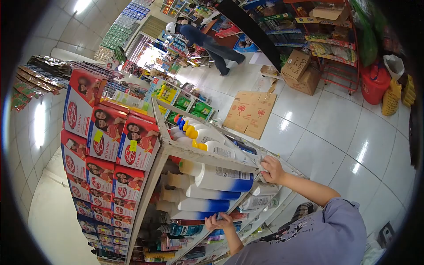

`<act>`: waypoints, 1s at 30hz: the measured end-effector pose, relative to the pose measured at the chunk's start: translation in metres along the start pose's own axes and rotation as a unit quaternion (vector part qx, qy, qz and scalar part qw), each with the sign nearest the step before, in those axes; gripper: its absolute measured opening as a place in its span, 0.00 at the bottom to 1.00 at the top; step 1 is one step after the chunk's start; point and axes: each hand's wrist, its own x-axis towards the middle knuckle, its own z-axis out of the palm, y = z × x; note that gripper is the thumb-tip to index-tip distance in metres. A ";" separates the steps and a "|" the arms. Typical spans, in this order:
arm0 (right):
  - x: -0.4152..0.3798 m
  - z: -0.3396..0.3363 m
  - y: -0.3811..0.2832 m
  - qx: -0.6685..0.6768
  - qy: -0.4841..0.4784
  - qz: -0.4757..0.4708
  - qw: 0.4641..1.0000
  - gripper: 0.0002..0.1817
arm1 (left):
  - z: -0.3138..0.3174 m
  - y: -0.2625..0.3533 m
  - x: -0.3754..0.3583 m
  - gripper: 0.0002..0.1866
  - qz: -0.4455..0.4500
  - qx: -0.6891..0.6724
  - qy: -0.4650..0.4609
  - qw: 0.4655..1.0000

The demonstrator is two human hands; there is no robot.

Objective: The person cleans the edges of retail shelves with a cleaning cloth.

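Observation:
My right hand [272, 170] is closed round a crumpled whitish cloth [262, 173] at the corner of the white metal shelf [212, 157]. Lower down, my left hand [220, 222] has its fingers curled at the base of a white-and-blue bottle [190, 214]. That bottle stands in a row with other white-and-blue bottles [225, 179], tilted in this view. On the shelf's top level, beside my right hand, are white pump bottles [216, 149] with yellow and blue pump heads. The palm side of both hands is hidden.
Red Lifebuoy boxes [128, 141] are stacked at the shelf's left end. A flattened carton [249, 114] lies on the tiled floor, with cardboard boxes [301, 73] and a red bucket [375, 84] beyond. Another person [205, 44] in a white helmet is farther back.

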 end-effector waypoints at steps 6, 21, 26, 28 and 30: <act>-0.002 -0.003 0.001 0.020 -0.033 0.019 0.999 0.12 | 0.000 -0.003 -0.002 0.12 0.002 0.001 -0.011 1.000; -0.051 -0.012 0.019 -0.017 -0.098 0.102 0.990 0.13 | 0.001 -0.002 -0.001 0.12 -0.001 0.029 0.008 1.000; -0.002 -0.007 -0.011 0.004 -0.064 0.107 0.992 0.16 | 0.001 -0.002 0.000 0.12 -0.007 0.005 0.008 1.000; 0.030 -0.009 -0.028 0.001 -0.070 0.086 0.994 0.17 | -0.001 0.000 0.003 0.12 -0.009 0.012 0.000 1.000; 0.046 -0.013 -0.035 -0.003 -0.084 0.059 0.995 0.17 | 0.000 -0.001 0.001 0.12 -0.014 0.012 0.000 1.000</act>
